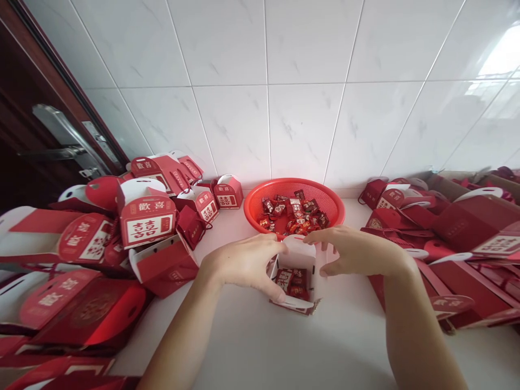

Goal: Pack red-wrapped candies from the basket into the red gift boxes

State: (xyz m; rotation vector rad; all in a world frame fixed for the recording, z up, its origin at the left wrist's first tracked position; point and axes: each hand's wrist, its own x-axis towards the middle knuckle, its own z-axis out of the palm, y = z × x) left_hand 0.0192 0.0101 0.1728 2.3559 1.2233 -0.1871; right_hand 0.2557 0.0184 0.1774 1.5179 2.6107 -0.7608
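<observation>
A small candy box (315,276) stands with its top uncovered on the white table in front of me. Its inside is white, and several red-wrapped candies (296,283) lie at the bottom. My left hand (247,265) grips the box's left side, thumb over the near left edge and fingers toward the back flap. On the other side, my right hand (353,252) is open, its fingers apart beside the right wall and its index fingertip by the raised back flap (299,246). Whether that fingertip touches the flap I cannot tell.
Just behind the box sits a red plastic basket (254,187) with wrapped candies. Red gift boxes (148,214) are heaped at the left, and more red boxes (467,227) pile up at the right. A tiled wall (306,130) closes the back; a door handle (73,143) is far left.
</observation>
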